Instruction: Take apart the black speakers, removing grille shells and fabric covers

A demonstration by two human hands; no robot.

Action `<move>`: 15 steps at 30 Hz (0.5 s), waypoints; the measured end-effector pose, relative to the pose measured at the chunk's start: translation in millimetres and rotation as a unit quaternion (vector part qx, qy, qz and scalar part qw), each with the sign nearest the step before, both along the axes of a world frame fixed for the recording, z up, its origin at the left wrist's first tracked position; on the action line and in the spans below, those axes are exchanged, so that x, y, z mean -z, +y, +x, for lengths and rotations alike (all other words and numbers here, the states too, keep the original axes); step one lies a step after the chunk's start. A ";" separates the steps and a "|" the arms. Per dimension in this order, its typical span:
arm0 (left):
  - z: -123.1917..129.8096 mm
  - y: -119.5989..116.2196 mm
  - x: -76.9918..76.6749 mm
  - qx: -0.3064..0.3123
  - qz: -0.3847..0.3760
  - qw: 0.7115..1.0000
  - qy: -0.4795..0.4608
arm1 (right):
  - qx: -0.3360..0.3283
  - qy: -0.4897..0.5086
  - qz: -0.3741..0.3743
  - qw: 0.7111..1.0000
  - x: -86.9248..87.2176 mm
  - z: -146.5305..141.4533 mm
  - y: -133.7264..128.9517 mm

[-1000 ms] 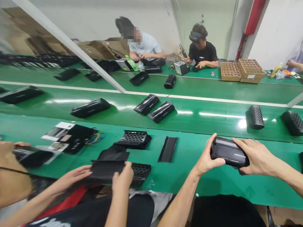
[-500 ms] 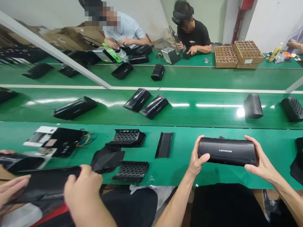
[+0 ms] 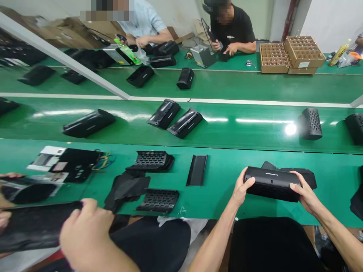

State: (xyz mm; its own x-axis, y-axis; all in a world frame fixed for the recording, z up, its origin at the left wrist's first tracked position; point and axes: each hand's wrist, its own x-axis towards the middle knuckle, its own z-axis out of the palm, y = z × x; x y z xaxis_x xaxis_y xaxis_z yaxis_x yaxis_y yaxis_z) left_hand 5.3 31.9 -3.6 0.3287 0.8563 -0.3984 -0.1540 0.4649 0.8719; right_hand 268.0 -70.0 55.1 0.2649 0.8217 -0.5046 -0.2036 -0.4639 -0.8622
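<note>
A black speaker housing (image 3: 272,185) with white lettering on its upper face is held above the green table (image 3: 215,200). My left hand (image 3: 241,187) grips its left end, thumb on the front face. Around the right end my right hand (image 3: 306,192) is closed, its thumb also on the front. Thin black sheets (image 3: 307,177) lie on the table just behind the housing. A narrow black panel (image 3: 197,170) rests to the left of my hands, and a perforated black grille (image 3: 160,200) lies farther left.
More grilles (image 3: 150,160) and black cloth (image 3: 126,189) lie left. Beside me a person's hand (image 3: 87,230) holds a dark piece. Several housings (image 3: 185,122) sit on the green belt (image 3: 255,132). Two people work across it, near divided cardboard boxes (image 3: 304,51).
The housing in my hands has tilted and lowered slightly, its lettering now nearer the top edge; black sheets behind it have come into view. The neighbour's hand and dark piece have shifted left.
</note>
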 end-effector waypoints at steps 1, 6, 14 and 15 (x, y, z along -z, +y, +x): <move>3.4 0.2 3.2 -0.008 -0.013 1.000 0.015 | 0.007 0.008 -0.026 1.000 2.4 -1.7 1.5; 5.6 8.6 19.0 0.029 -0.082 0.994 0.064 | -0.040 0.059 -0.180 0.981 10.3 2.9 14.6; -3.2 19.2 20.2 0.058 -0.041 0.995 0.074 | -0.122 0.076 -0.198 0.970 16.8 25.2 17.9; -3.4 20.9 19.2 0.058 -0.033 0.994 0.085 | -0.144 0.060 -0.175 0.972 19.0 26.9 18.2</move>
State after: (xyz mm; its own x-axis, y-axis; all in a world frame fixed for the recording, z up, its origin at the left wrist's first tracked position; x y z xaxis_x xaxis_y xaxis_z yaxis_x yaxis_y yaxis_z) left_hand 1.9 52.9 -22.9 0.3469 0.7865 -0.5109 0.0502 0.5284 0.8475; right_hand 294.9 -51.8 36.2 -0.0283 0.6260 -0.7793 -0.1113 -0.7767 -0.6199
